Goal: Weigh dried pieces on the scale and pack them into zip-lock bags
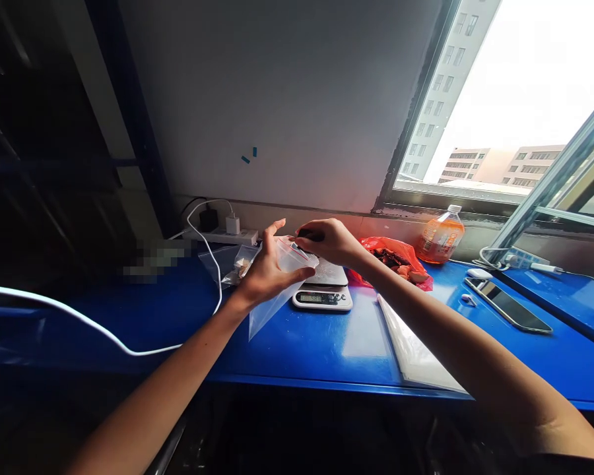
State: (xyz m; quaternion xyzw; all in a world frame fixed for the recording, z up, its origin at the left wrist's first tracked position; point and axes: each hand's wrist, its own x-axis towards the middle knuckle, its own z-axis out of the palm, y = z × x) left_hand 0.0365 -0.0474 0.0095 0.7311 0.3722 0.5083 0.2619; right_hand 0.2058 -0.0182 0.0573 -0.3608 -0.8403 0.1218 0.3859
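My left hand (267,267) holds a clear zip bag (264,313) with a red line along its mouth. Its thumb and forefinger are spread apart at the bag's top, and the bag hangs tilted below. The fingers of my right hand (329,239) are curled round something dark at the bag's mouth; its kind is mostly hidden. Below both hands stands a white kitchen scale (321,299) with a lit display and a metal plate, partly covered by the bag. Behind my right forearm lies an open red plastic bag (393,254) with dark and brownish pieces inside.
Clear bags with pale contents (240,264) lie left of the scale. A stack of clear plastic bags (416,349) lies near the front edge. On the right are an orange drink bottle (440,236), a phone (509,305) and earbuds. A white cable (129,346) crosses the blue table.
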